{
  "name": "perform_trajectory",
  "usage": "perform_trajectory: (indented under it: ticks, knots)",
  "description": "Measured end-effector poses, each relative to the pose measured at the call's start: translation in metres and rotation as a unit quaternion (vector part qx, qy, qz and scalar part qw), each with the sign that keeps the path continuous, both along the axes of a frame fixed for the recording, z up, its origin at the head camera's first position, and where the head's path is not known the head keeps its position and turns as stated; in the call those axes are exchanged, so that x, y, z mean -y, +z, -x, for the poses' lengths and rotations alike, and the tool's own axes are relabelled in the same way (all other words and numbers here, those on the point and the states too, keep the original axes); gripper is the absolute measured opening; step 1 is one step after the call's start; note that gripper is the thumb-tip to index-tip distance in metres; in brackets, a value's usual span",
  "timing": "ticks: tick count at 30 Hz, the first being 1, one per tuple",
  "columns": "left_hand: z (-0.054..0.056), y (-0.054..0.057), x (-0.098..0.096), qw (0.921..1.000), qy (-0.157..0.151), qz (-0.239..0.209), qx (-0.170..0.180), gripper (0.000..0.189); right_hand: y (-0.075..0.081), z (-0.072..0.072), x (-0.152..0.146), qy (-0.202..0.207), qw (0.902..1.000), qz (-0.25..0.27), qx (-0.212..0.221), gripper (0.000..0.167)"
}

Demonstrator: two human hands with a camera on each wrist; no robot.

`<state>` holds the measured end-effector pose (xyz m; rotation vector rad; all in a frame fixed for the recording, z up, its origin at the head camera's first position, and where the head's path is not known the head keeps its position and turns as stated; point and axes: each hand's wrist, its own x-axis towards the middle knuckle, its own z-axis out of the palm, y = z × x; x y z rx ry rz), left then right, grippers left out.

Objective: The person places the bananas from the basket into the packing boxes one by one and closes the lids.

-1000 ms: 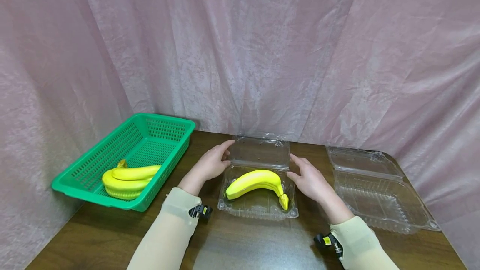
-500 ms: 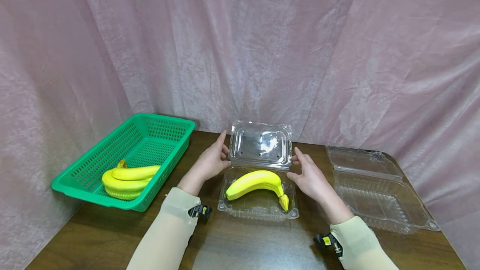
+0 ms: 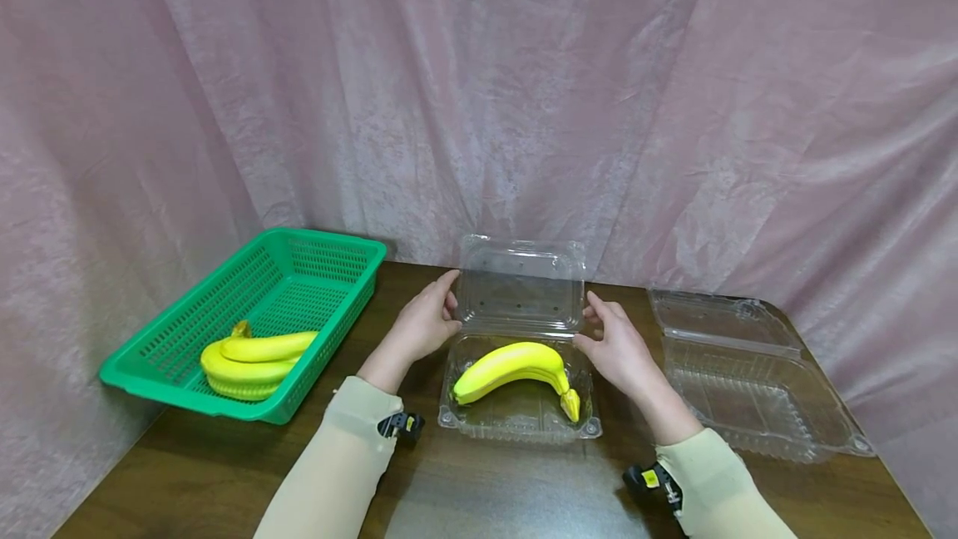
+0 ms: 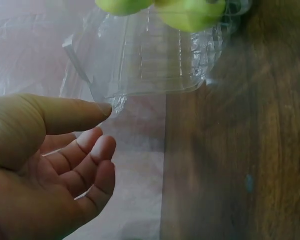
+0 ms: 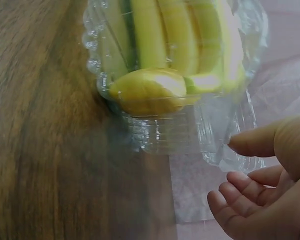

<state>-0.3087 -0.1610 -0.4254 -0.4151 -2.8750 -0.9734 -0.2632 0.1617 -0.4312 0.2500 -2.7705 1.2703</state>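
A clear plastic clamshell container (image 3: 516, 431) lies on the table in the head view, its lid (image 3: 520, 285) tilted up at the back. In its base sits a bunch of bananas (image 3: 512, 366); through the clear wall the right wrist view shows several bananas (image 5: 177, 35) side by side. My left hand (image 3: 422, 318) is at the lid's left edge, thumb tip by the hinge corner, other fingers loosely bent. On the opposite side my right hand (image 3: 617, 348) mirrors it, with its thumb (image 5: 254, 141) near the hinge and its fingers (image 5: 239, 195) relaxed.
A green basket (image 3: 359, 306) at the left holds more bananas (image 3: 250, 364). To the right stands a second clear clamshell container (image 3: 756, 393), its lid folded back. A pink curtain (image 3: 524, 106) hangs behind the wooden table (image 3: 494, 489).
The lid, lying back flat a second ago, has swung up and now stands steeper. My hands stay at its two sides; the left index finger has come in to the lid's edge.
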Motion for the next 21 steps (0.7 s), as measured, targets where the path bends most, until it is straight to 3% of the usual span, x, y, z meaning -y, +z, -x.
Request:
perform_trajectory:
  ticks: [8, 21]
  knots:
    - [-0.0027, 0.0003, -0.0029, 0.9998, 0.015, 0.004, -0.016, 0.077, 0.0038, -0.0001, -0.0016, 0.004, 0.9991, 0.042, 0.004, 0.065]
    - [-0.0051, 0.0043, -0.0059, 0.9996, 0.023, -0.013, -0.007, 0.077, 0.0078, -0.0013, -0.0011, 0.007, 0.9964, 0.081, 0.024, 0.069]
